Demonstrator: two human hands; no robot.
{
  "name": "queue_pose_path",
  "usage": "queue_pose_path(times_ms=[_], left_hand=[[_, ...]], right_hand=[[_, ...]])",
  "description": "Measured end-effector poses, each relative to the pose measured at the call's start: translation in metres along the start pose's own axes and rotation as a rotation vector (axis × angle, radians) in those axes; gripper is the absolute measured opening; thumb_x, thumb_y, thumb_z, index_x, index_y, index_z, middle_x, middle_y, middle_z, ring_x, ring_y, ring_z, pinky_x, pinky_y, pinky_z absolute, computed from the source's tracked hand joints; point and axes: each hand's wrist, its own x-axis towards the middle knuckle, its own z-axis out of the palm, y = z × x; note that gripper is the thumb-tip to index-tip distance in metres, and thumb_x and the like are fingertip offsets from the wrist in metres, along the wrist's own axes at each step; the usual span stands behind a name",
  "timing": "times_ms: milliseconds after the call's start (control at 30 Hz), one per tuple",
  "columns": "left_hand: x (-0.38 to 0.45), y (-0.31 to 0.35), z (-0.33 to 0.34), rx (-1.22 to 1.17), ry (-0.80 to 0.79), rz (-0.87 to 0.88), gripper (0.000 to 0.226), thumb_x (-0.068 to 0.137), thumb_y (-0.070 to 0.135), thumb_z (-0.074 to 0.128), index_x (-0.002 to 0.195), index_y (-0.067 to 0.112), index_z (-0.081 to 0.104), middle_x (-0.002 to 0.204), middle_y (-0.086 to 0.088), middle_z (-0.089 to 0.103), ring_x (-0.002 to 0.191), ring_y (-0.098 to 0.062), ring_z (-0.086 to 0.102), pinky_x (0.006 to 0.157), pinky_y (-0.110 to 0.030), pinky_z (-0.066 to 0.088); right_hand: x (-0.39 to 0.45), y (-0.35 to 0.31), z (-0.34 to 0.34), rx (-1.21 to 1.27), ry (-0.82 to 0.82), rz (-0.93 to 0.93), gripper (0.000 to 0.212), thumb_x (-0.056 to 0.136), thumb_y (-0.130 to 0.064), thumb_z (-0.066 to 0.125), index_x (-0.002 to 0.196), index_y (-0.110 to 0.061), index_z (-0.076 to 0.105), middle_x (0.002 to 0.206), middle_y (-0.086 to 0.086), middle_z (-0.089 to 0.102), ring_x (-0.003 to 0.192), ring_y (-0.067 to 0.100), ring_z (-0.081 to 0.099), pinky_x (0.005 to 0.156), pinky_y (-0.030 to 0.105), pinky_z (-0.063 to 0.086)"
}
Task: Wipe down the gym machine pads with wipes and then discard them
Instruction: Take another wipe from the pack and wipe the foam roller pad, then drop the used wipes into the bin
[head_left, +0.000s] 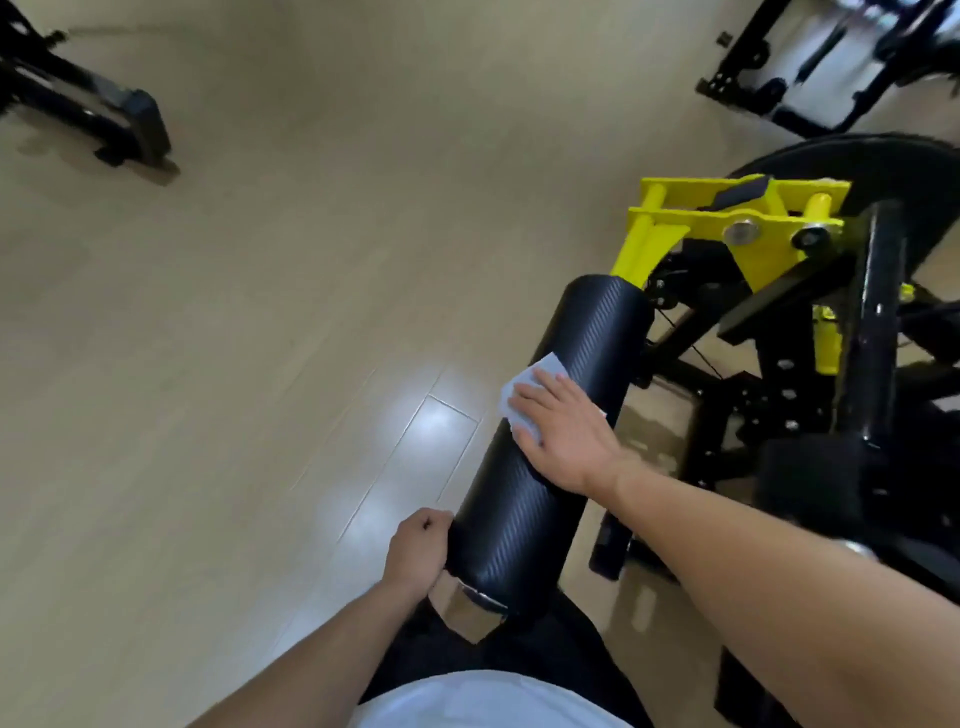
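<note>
The right hand (563, 434) lies flat with fingers straight, pressing a pale wipe (530, 397) onto the black roller pad (550, 431). The left hand (418, 551), fingers curled, grips the pad's near end, below the right hand.

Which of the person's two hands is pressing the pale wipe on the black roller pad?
The right hand, fingers flat over the pale wipe mid-way along the black roller pad. The left hand only grips the pad's near end.
</note>
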Motion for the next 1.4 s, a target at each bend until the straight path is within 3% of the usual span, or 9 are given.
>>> queue_pose_path(times_ms=[267, 400, 567, 800, 900, 967, 1067, 1267, 1400], left_hand=[[-0.028, -0.071, -0.052, 0.132, -0.207, -0.033, 0.02, 0.1, 0.021, 0.054, 0.09, 0.019, 0.071, 0.098, -0.002, 0.074, 0.095, -0.024, 0.069, 0.092, -0.038, 0.055], [-0.052, -0.091, -0.056, 0.18, -0.3, -0.029, 0.016, 0.099, 0.019, 0.058, 0.093, 0.013, 0.071, 0.097, -0.007, 0.076, 0.093, -0.025, 0.071, 0.095, -0.041, 0.055], [-0.083, -0.088, -0.036, 0.212, -0.409, 0.059, 0.018, 0.101, 0.021, 0.049, 0.102, 0.017, 0.067, 0.101, -0.004, 0.076, 0.094, -0.022, 0.073, 0.085, -0.036, 0.051], [-0.183, -0.103, 0.056, 0.37, -0.806, 0.206, 0.042, 0.105, 0.046, 0.041, 0.112, 0.015, 0.069, 0.101, -0.003, 0.078, 0.094, -0.02, 0.073, 0.089, -0.034, 0.054], [-0.248, -0.135, 0.097, 0.586, -1.07, 0.276, 0.053, 0.092, 0.065, 0.058, 0.111, 0.018, 0.072, 0.103, 0.001, 0.078, 0.097, -0.014, 0.074, 0.086, -0.027, 0.057], [-0.293, -0.166, 0.12, 0.736, -1.187, 0.34, 0.05, 0.082, 0.067, 0.071, 0.107, 0.023, 0.074, 0.099, 0.008, 0.078, 0.092, -0.006, 0.074, 0.073, -0.017, 0.055], [-0.351, -0.22, 0.148, 0.821, -1.235, 0.382, 0.049, 0.07, 0.053, 0.089, 0.101, 0.019, 0.072, 0.094, 0.001, 0.078, 0.089, -0.016, 0.075, 0.072, -0.027, 0.059], [-0.426, -0.288, 0.22, 0.896, -1.306, 0.422, 0.03, 0.082, 0.016, 0.085, 0.1, -0.003, 0.072, 0.097, -0.021, 0.075, 0.084, -0.024, 0.071, 0.076, -0.035, 0.056], [-0.456, -0.298, 0.28, 0.892, -1.215, 0.428, 0.02, 0.084, 0.0, 0.079, 0.1, -0.01, 0.072, 0.089, -0.015, 0.075, 0.069, -0.01, 0.071, 0.061, -0.021, 0.055]], right_hand=[[-0.099, -0.121, 0.052, 0.156, 0.183, 0.116, 0.032, 0.107, -0.029, 0.049, 0.126, -0.017, 0.072, 0.143, 0.0, 0.062, 0.149, 0.022, 0.039, 0.124, 0.046, 0.026], [-0.137, -0.181, 0.067, 0.502, 0.259, 0.363, 0.03, 0.109, -0.021, 0.049, 0.122, -0.012, 0.073, 0.14, -0.003, 0.063, 0.147, 0.015, 0.041, 0.126, 0.036, 0.022], [-0.198, -0.235, 0.07, 1.092, 0.57, 0.881, 0.028, 0.105, -0.038, 0.055, 0.08, -0.028, 0.061, 0.073, -0.019, 0.06, 0.069, -0.002, 0.054, 0.063, 0.014, 0.04], [-0.354, -0.24, 0.101, 1.519, 0.881, 1.562, 0.049, 0.089, -0.051, 0.074, 0.061, -0.019, 0.049, 0.051, -0.016, 0.048, 0.051, 0.006, 0.045, 0.053, 0.019, 0.036], [-0.435, -0.265, 0.121, 1.799, 0.997, 1.679, 0.05, 0.079, -0.059, 0.08, 0.077, -0.013, 0.062, 0.073, -0.005, 0.073, 0.065, 0.01, 0.067, 0.061, 0.021, 0.051], [-0.49, -0.282, 0.134, 2.016, 1.071, 1.676, 0.068, 0.067, -0.068, 0.081, 0.1, -0.011, 0.07, 0.096, 0.005, 0.079, 0.09, 0.023, 0.076, 0.086, 0.036, 0.061], [-0.57, -0.306, 0.147, 2.153, 1.171, 1.644, 0.084, 0.07, -0.074, 0.071, 0.12, -0.007, 0.07, 0.111, 0.016, 0.076, 0.106, 0.036, 0.073, 0.103, 0.053, 0.054], [-0.691, -0.323, 0.18, 2.402, 1.603, 1.328, 0.084, 0.089, -0.069, 0.043, 0.133, 0.0, 0.063, 0.128, 0.023, 0.067, 0.115, 0.035, 0.066, 0.098, 0.045, 0.052], [-0.743, -0.3, 0.198, 2.374, 1.661, 1.388, 0.075, 0.096, -0.068, 0.039, 0.134, -0.009, 0.063, 0.126, 0.016, 0.072, 0.12, 0.031, 0.067, 0.107, 0.046, 0.05]])
